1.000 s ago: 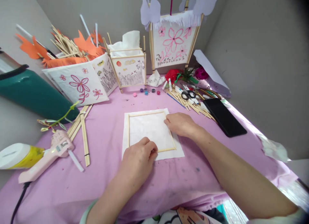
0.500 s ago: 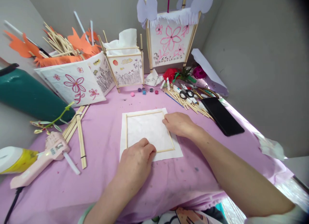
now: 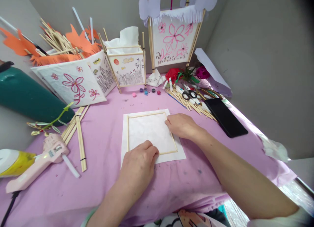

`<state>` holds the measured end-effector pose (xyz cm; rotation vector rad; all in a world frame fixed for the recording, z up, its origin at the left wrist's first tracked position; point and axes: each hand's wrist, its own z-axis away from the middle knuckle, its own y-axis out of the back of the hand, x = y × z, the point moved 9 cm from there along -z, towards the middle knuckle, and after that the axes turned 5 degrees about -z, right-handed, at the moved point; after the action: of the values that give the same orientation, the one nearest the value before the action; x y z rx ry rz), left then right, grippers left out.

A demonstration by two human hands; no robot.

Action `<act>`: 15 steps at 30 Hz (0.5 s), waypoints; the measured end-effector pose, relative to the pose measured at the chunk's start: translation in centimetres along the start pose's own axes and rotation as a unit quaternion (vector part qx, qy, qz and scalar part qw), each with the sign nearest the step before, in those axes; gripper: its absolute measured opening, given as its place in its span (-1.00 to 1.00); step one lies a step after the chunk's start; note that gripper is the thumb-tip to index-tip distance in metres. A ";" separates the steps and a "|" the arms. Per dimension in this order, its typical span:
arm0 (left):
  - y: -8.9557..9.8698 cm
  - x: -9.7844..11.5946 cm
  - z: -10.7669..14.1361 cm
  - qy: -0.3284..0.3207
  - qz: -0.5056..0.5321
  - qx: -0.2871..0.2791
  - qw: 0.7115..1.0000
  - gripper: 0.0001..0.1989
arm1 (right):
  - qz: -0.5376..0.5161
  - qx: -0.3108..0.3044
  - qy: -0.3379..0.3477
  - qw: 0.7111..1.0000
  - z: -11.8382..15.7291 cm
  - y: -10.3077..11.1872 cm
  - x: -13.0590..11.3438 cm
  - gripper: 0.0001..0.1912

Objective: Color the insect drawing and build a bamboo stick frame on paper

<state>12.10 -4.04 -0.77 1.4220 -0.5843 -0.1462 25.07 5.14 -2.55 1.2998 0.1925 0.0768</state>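
A square frame of thin wooden sticks (image 3: 128, 134) lies flat on a sheet of white paper (image 3: 182, 154), whose margin shows all round it. My left hand (image 3: 141, 160) is closed at the near side of the frame, fingers curled down over the stick and hiding the near left corner. At the right side, near the far corner, my right hand (image 3: 180, 124) is closed with its fingertips pinching the stick. Both hands rest low on the paper.
On the left are a pink glue gun (image 3: 41, 165), a yellow-and-white bottle (image 3: 16, 161) and tied sticks (image 3: 80, 140). Decorated lanterns (image 3: 129, 70) stand behind, with small paint pots (image 3: 146, 92). Scissors (image 3: 189, 95), loose sticks and a black phone (image 3: 225, 117) lie right.
Both hands hold the same places on the frame. The view has shifted very slightly; nothing else has visibly moved.
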 end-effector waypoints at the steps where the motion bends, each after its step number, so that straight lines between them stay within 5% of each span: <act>1: 0.0 0.0 0.0 0.001 0.001 0.000 1.000 -0.78 | 0.000 -0.001 -0.001 1.000 0.0 0.0 0.0 -0.61; 15: -0.1 0.1 0.0 0.006 -0.013 0.003 1.000 -0.77 | 0.011 0.014 0.020 1.000 1.0 1.0 -0.9 -0.59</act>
<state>12.26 -4.10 -0.86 1.4365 -0.5577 -0.1560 24.41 4.36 -1.21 1.3291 0.2146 0.1188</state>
